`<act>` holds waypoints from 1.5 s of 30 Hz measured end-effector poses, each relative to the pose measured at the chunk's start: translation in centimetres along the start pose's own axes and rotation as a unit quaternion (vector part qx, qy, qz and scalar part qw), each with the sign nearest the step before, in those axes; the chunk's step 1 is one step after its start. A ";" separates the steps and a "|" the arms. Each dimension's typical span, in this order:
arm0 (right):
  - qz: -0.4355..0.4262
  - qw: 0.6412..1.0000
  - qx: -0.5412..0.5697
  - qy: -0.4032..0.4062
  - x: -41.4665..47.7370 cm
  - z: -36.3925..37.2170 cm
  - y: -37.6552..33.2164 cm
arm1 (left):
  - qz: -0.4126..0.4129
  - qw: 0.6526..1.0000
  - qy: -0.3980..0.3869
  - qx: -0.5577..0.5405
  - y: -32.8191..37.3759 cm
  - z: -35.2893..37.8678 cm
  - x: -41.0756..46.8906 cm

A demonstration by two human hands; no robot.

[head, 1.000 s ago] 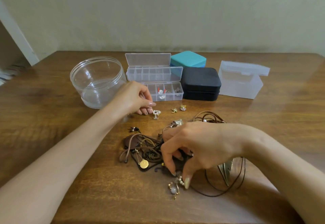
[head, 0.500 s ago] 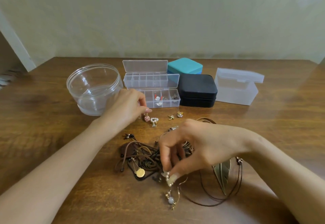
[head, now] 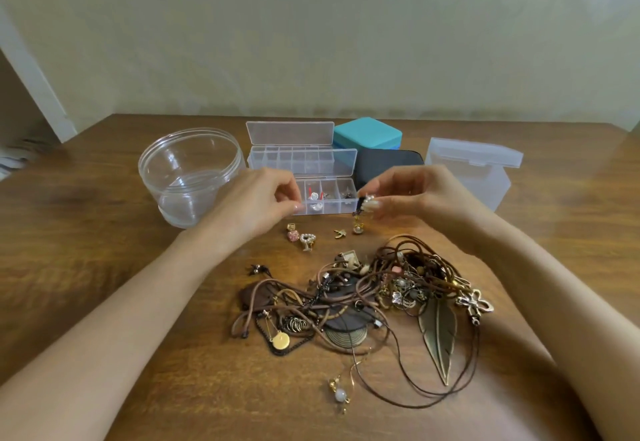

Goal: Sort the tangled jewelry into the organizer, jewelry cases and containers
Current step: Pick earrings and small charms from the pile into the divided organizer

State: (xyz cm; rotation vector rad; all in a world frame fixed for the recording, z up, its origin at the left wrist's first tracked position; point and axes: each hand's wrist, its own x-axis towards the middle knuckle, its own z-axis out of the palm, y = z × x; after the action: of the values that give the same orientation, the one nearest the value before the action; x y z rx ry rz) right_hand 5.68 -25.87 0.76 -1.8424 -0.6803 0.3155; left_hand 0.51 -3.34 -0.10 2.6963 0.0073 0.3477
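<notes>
Now | tangle (head: 363, 295): one heap, brown cords, brass leaf, gold disc, on table (head: 86, 267) between the forearms | earrings (head: 306, 240): four loose just beyond it | right hand (head: 415, 195): pinches one pearl earring (head: 369, 201) at near organizer's (head: 332, 195) right end | left hand (head: 256, 198): curled at its left end, grip unclear | behind: second organizer (head: 294, 158), two cases (head: 367, 132), one tub (head: 190, 177), one box (head: 474, 170)

No lettering, brand or number is legible on the organizer (head: 334, 206), the teal case (head: 367, 133), the black case (head: 388, 163), the round tub (head: 180, 207) or the lidded box (head: 467, 177).
</notes>
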 end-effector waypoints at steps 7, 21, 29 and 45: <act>0.004 1.000 -0.006 -0.020 0.4 1.6 0.2 | 0.081 0.984 -0.151 0.052 0.4 0.5 -0.2; 0.021 0.985 0.169 -0.025 0.9 1.0 0.9 | -0.006 0.934 -0.105 -0.343 1.2 -0.9 -0.4; 0.024 0.981 0.193 -0.008 0.7 1.8 1.1 | -0.095 0.862 -0.129 -0.480 1.7 -0.5 -0.5; -0.039 0.991 -0.023 0.124 4.8 4.9 -0.8 | 0.037 0.973 0.211 -0.084 -1.6 2.5 1.1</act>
State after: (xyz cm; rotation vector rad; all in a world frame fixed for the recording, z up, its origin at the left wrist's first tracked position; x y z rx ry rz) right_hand 6.72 -19.04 0.18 -1.8554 -0.5890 0.0184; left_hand 2.30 -2.81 -2.67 2.4122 0.0021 0.8957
